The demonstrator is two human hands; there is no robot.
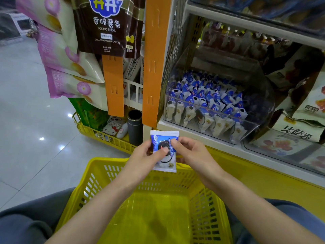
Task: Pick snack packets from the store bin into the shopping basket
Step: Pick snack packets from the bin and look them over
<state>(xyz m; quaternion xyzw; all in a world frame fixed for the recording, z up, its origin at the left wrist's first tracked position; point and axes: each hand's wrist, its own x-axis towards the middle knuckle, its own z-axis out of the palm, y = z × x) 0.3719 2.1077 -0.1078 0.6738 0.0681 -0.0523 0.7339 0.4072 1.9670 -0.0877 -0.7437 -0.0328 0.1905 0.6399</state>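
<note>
1. At 10 o'clock, pink bags (pixel 61 55) hang in a column. Beside them at 11, a brown potato-stick bag (pixel 108 25) hangs by an orange strip (pixel 154 59).
2. Near 9 o'clock, a small floor basket (pixel 105 136) holds a dark tube (pixel 135 127), standing upright.
3. My left hand (pixel 144 154), just left of 6 o'clock, has its fingers (pixel 162 151) clamped on the packet's left side, thumb lying across the printed face.
4. The packet (pixel 164 138) is blue and white and upright. It is held between both my hands above the far rim of the basket, outside the bin.
5. The basket (pixel 154 217), yellow and slotted, sits at 6 o'clock between my knees.
6. My right hand (pixel 190 152), just right of 6 o'clock, pinches the packet's upper right edge, fingers closed on the wrapper.
7. The bin (pixel 211 124), clear-walled, stands on the shelf at 3 o'clock, with rows of matching packets (pixel 207 99) inside.
8. Further out at 3 o'clock, cream bags (pixel 299 111) lean beside the bin.
</note>
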